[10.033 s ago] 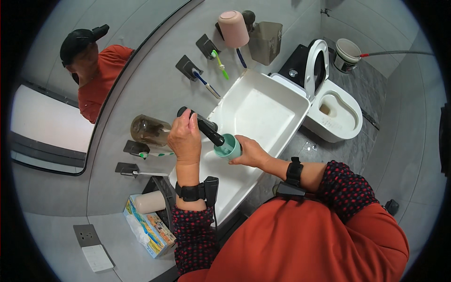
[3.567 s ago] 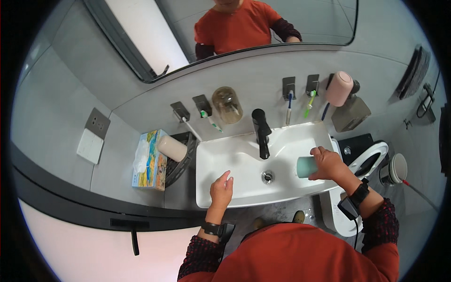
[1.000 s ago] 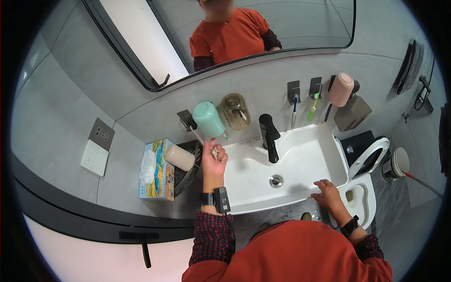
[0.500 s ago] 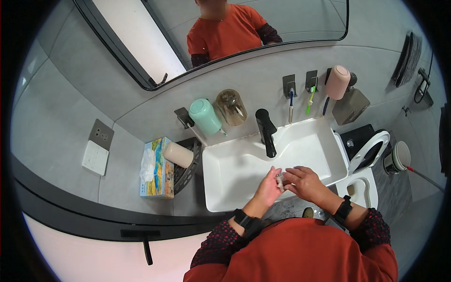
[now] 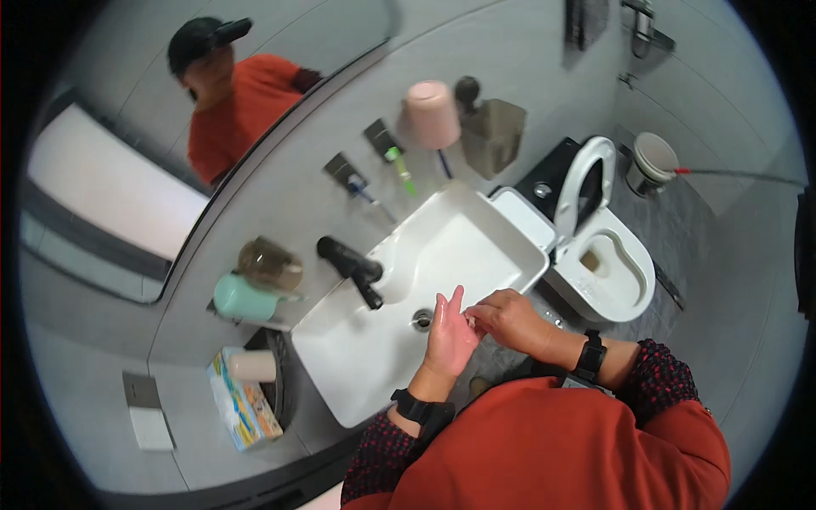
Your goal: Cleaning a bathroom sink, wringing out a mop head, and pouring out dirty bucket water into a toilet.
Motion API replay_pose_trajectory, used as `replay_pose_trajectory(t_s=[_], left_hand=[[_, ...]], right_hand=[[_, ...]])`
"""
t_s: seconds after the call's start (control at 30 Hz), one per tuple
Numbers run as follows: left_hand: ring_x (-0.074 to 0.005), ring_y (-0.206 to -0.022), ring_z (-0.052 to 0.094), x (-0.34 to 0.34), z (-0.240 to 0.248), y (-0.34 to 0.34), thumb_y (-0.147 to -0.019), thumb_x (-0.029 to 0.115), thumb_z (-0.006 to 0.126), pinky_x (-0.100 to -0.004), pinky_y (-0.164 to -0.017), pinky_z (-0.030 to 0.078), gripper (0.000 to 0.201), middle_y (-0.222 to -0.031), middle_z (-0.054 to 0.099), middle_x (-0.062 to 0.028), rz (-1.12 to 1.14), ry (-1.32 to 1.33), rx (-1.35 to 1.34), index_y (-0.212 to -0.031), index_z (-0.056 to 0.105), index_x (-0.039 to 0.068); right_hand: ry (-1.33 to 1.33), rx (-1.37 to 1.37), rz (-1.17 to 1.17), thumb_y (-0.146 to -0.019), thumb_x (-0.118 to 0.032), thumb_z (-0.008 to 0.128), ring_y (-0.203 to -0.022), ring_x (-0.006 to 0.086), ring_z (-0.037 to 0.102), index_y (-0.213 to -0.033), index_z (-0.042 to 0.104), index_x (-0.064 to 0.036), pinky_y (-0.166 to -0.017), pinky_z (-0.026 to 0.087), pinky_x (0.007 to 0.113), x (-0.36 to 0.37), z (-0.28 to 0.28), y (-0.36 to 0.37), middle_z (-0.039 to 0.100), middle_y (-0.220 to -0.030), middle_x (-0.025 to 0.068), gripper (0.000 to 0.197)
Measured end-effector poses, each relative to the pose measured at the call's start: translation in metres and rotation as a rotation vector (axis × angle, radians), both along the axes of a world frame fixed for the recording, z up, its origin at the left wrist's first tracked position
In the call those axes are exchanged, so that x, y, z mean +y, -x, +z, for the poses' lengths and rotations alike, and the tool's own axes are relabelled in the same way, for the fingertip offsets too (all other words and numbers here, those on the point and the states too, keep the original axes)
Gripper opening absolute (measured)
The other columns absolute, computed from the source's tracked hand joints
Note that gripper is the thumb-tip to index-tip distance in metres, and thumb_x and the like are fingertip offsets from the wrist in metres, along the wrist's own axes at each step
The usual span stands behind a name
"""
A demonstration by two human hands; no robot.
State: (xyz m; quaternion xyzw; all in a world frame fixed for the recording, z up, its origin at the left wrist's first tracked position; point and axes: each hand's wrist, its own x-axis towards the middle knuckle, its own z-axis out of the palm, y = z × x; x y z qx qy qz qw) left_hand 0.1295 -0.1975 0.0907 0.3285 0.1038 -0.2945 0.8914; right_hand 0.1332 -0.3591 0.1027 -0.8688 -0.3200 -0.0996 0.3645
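Note:
Over the front rim of the white sink (image 5: pixel 357 382), my two hands meet. My left hand (image 5: pixel 450 342) is open, its wet-looking palm turned up and its thumb and forefinger stretched out. The rest of its fingers are partly hidden by my right hand (image 5: pixel 514 321), whose fingers are pinched together against them. A small whitish bit shows at those fingertips, too little to name. Beyond the hands, the round drain (image 5: pixel 422 320) shows in the basin. The black faucet (image 5: pixel 353 270) stands at the sink's back edge.
The toilet (image 5: pixel 625 280), lid raised, stands right of the sink, with a bin (image 5: pixel 653 161) behind it. Along the wall hang a pink cup (image 5: pixel 433 113), toothbrushes, a brown cup (image 5: pixel 270 263) and a mint cup (image 5: pixel 242 297). A tissue box (image 5: pixel 242 408) lies at left.
The view has swung right, bringing more of the toilet into sight. The greyish-white crumpled thing between my hands now barely shows. My left thumb and forefinger have spread; my right fingers have closed in.

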Motion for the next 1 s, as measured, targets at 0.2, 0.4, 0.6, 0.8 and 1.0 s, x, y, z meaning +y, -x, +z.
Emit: replay_pose_trajectory(t_s=[0.2,0.4,0.6,0.8,1.0], left_hand=[[-0.0259,-0.120,0.043,-0.072,-0.023,-0.049,-0.094,0.038,0.046,-0.0372,-0.102,0.031,0.061,-0.129,0.047,-0.0161,-0.248,-0.647,-0.249,-0.141,0.027,0.005],[-0.0447,-0.126,0.031,-0.116,-0.065,-0.121,-0.086,0.019,0.057,-0.0437,-0.104,0.029,0.054,-0.137,0.029,-0.0309,-0.072,-1.562,-1.157,-0.132,0.036,-0.001],[-0.0447,-0.132,0.023,-0.152,-0.094,-0.091,-0.087,0.025,0.059,-0.0462,-0.107,0.023,0.073,-0.141,0.018,-0.0331,-0.092,-1.450,-0.996,-0.138,0.019,-0.008],[-0.0432,-0.129,0.029,-0.125,-0.064,-0.046,-0.075,0.033,0.070,-0.0617,-0.099,0.024,0.079,-0.141,0.022,-0.0292,-0.683,-1.881,-1.127,-0.133,0.029,-0.002],[-0.0385,-0.126,0.036,-0.077,-0.065,-0.040,-0.066,0.034,0.076,-0.0616,-0.098,0.025,0.073,-0.137,0.034,-0.0214,-0.870,-2.083,-0.909,-0.127,0.043,0.009]], right_hand=[[-0.464,0.385,-0.426,-0.079,-0.006,0.064,-0.073,0.0158,0.063,-0.103,0.064,-0.0021,-0.068,0.049,0.027,-0.105,-0.022,0.009,0.067,-0.082,0.0088,0.024],[-0.876,0.775,-0.688,-0.083,-0.008,0.064,-0.073,0.0068,0.058,-0.101,0.064,0.0023,-0.067,0.048,0.021,-0.203,-0.102,0.014,0.066,-0.083,0.0029,0.021],[-0.604,0.865,-0.786,-0.077,-0.015,0.071,-0.061,0.0074,0.053,-0.092,0.066,-0.0014,-0.057,0.044,0.024,-0.227,-0.173,-0.011,0.064,-0.071,0.0046,0.021],[-0.211,0.590,-0.492,-0.073,-0.010,0.064,-0.070,0.0308,0.060,-0.089,0.065,-0.0037,-0.063,0.048,0.038,-0.212,-0.206,-0.106,0.062,-0.077,0.0157,0.017],[0.096,0.193,-0.338,-0.069,-0.008,0.054,-0.072,0.0292,0.060,-0.072,0.060,-0.0075,-0.065,0.048,0.040,-0.188,-0.250,-0.224,0.060,-0.072,0.0113,0.006]])
